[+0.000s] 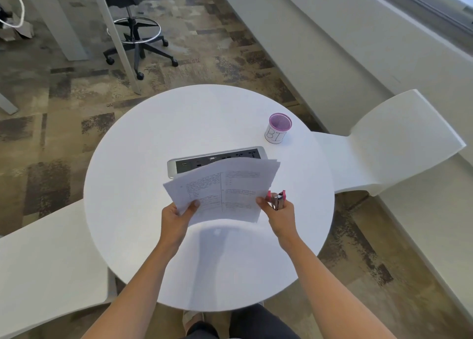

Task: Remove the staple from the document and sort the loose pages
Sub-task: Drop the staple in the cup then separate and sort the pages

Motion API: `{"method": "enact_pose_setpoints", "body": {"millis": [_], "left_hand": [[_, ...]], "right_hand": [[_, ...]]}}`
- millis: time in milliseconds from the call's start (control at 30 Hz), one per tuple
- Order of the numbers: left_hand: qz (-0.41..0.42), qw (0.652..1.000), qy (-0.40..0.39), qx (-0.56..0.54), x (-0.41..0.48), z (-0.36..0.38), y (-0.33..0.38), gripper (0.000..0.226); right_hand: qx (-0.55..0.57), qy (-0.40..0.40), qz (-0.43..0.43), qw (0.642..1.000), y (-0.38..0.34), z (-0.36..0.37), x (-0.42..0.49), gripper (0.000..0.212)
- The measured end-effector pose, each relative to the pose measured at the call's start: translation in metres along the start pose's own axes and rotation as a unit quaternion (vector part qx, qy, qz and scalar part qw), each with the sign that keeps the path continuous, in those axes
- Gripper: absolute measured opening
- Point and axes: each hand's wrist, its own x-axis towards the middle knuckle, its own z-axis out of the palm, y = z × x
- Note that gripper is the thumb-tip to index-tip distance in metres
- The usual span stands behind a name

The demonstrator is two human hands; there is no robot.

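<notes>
Both hands are up over the counter (153, 146), with the pages (225, 185) held between them, lifted clear of the top. The left grip (179, 217) pinches the sheaf at its 7 o'clock corner, thumb on top and fingers beneath. The right grip (280, 213) is doing two jobs: its fingers are curled round the pink remover (277, 199), and its thumb presses on the pages' 4 o'clock edge. From each grip the paper runs off toward 12 o'clock, and the far right corners fan apart. No staple can be made out from here. That fan suggests the sheets are loose, so this looks like the sorting step.

To do it well, I'd say free the right grip first. Set the remover down at 3 o'clock on the counter, since a thumb alone is a weak hold on slippery sheets. Then lower the sheaf flat and peel the pages off one at a time, keeping the left pinch firm so nothing slides. The cup (277, 129) stands at 1 o'clock, well apart from the paper.
</notes>
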Motion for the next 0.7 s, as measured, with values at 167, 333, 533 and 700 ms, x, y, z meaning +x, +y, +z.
{"method": "enact_pose_setpoints", "body": {"millis": [167, 333, 533, 700], "left_hand": [[-0.014, 1.0, 0.013, 0.003, 0.002, -0.001, -0.012, 0.026], [-0.011, 1.0, 0.003, 0.009, 0.0, 0.007, -0.015, 0.02], [0.0, 1.0, 0.0, 0.004, -0.001, 0.007, -0.015, 0.027], [-0.006, 1.0, 0.002, 0.009, -0.005, 0.006, -0.021, 0.028]], "right_hand": [[-0.013, 0.0, 0.012, 1.0, 0.009, 0.0, -0.007, 0.017], [-0.054, 0.046, 0.027, 0.997, 0.018, 0.001, -0.008, 0.005], [-0.046, 0.048, 0.027, 0.997, 0.021, -0.001, -0.009, 0.012], [-0.042, 0.049, 0.034, 0.997, 0.026, -0.001, -0.013, 0.015]]}}
